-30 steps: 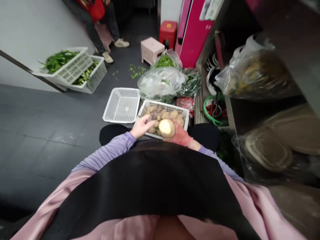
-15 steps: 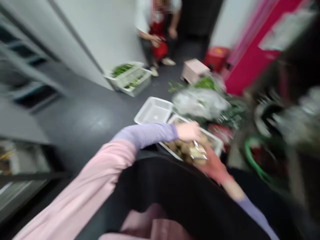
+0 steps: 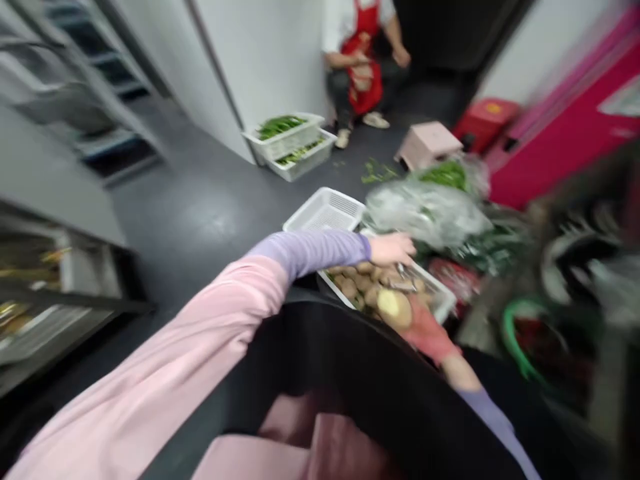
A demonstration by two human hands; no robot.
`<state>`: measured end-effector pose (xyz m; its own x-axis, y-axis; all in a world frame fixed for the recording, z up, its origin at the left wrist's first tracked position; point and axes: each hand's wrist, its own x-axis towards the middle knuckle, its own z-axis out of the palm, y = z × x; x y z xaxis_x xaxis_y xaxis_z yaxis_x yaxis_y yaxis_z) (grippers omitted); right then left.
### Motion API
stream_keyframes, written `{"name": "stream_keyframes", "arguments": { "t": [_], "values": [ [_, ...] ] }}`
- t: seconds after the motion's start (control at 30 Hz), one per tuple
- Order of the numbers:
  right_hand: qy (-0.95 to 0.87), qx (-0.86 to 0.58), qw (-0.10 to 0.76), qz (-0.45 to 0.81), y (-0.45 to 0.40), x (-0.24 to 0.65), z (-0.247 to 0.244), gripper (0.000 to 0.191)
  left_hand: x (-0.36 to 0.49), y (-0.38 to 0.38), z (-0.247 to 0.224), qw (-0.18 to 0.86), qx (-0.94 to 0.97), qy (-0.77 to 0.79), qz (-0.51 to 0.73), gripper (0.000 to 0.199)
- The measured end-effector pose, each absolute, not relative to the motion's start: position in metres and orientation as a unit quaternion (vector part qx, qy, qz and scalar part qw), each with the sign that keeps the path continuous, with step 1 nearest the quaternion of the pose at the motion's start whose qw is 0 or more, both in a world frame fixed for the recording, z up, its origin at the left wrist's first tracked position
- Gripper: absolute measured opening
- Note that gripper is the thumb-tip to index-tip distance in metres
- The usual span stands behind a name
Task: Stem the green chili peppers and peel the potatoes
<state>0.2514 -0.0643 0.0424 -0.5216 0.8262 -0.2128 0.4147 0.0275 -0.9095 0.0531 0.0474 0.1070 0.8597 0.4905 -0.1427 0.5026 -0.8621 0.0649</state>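
Observation:
My right hand (image 3: 425, 331), in a red glove, holds a partly peeled, pale yellow potato (image 3: 394, 308) over the near corner of a white basket (image 3: 442, 301) full of brown potatoes (image 3: 357, 283). My left hand (image 3: 394, 249) reaches across the basket just above the potato, its fingers closed. A thin metal peeler (image 3: 404, 285) seems to hang from it toward the potato, but blur hides the grip. A lilac cuff and pink sleeve cover my left arm. A black apron covers my lap.
An empty white basket (image 3: 325, 210) lies on the grey floor beside the potato basket. Clear bags of greens (image 3: 430, 210) sit behind. Two baskets of greens (image 3: 287, 130), a pink stool (image 3: 427, 143), a red stool (image 3: 483, 117) and a seated person in a red apron (image 3: 363, 63) are farther back. Metal shelving (image 3: 50, 293) stands on the left.
The camera has swung left and up, so the shelving and the seated person now show. My left hand moved across the basket above the potato. My right hand still holds the potato.

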Motion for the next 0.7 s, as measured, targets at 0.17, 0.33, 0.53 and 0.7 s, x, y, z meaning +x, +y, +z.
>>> {"name": "stream_keyframes", "arguments": {
  "t": [0.17, 0.33, 0.53, 0.7],
  "values": [
    [-0.686, -0.468, 0.189, 0.525, -0.048, 0.262, 0.041, 0.095, 0.064, 0.090, 0.082, 0.114, 0.971, 0.202, 0.049, 0.022],
    [-0.657, -0.438, 0.240, 0.565, -0.046, 0.271, 0.032, 0.083, 0.091, 0.088, 0.076, 0.167, 0.976, 0.116, 0.081, 0.015],
    [-0.623, -0.435, 0.276, 0.588, -0.045, 0.278, 0.031, 0.082, 0.113, 0.092, 0.059, 0.169, 0.979, 0.110, 0.031, 0.022],
    [-0.574, -0.494, 0.282, 0.589, -0.046, 0.283, 0.033, 0.086, 0.124, 0.105, 0.029, 0.214, 0.969, 0.121, 0.038, 0.018]
  ]
}}
